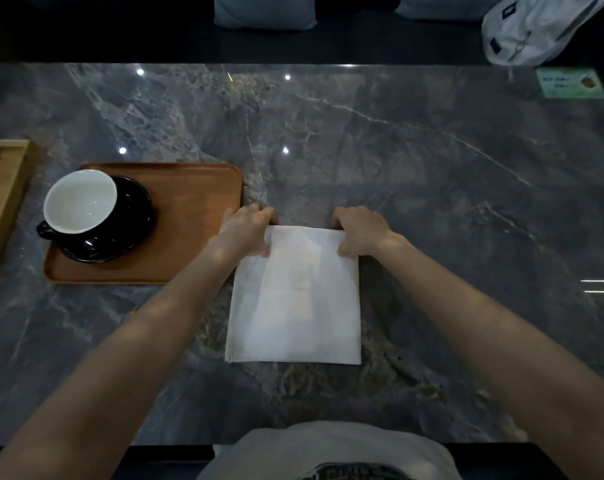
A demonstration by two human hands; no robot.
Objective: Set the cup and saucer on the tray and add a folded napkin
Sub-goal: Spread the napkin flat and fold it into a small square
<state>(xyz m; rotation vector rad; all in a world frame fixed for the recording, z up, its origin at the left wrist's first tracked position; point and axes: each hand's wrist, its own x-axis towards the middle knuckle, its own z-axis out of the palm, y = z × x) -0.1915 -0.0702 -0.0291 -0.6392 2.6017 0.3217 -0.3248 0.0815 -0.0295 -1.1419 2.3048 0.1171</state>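
A white napkin lies flat on the grey marble table, in front of me at the centre. My left hand pinches its far left corner and my right hand pinches its far right corner. To the left, a brown wooden tray holds a black saucer. A black cup with a white inside stands on the saucer, its handle pointing to the near left.
A light wooden box sits at the table's left edge beside the tray. A green card lies at the far right corner. A white bag and grey cushions rest on the seat beyond the table.
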